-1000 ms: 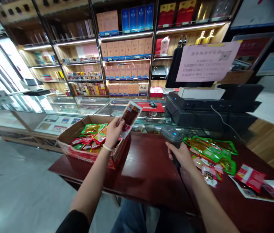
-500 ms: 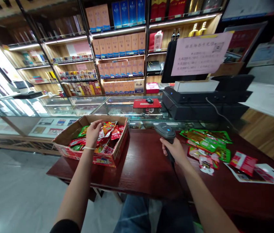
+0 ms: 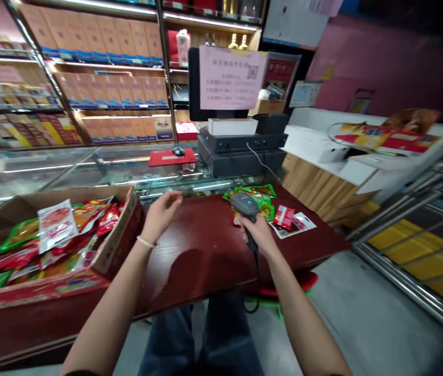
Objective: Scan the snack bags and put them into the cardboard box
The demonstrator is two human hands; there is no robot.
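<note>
A dark handheld barcode scanner [image 3: 245,204] with a small blue light is in my right hand [image 3: 259,234], its cord hanging past the table's front edge. The fingers wrap round its handle, and the head points forward over the table. My left hand [image 3: 162,214], with a pale band at the wrist, is raised just right of the cardboard box [image 3: 121,245]; its loosely bent fingers are apart and hold nothing visible. Several snack packets fill the box, a white-and-red packet [image 3: 57,224] on top. Beyond the scanner lie green snack packets [image 3: 263,192], partly hidden by it.
A red packet [image 3: 284,216] lies on a white one at the table's right [image 3: 303,222]. Behind the dark red table [image 3: 201,256] stand a glass counter, a mouse [image 3: 178,151] on a red pad, and a monitor bearing a pink sign [image 3: 231,78]. Metal railings [image 3: 413,282] are at right.
My view has turned right, so the box now sits at the left edge. My left hand has moved from above the box to its right side. The scanner stays in my right hand.
</note>
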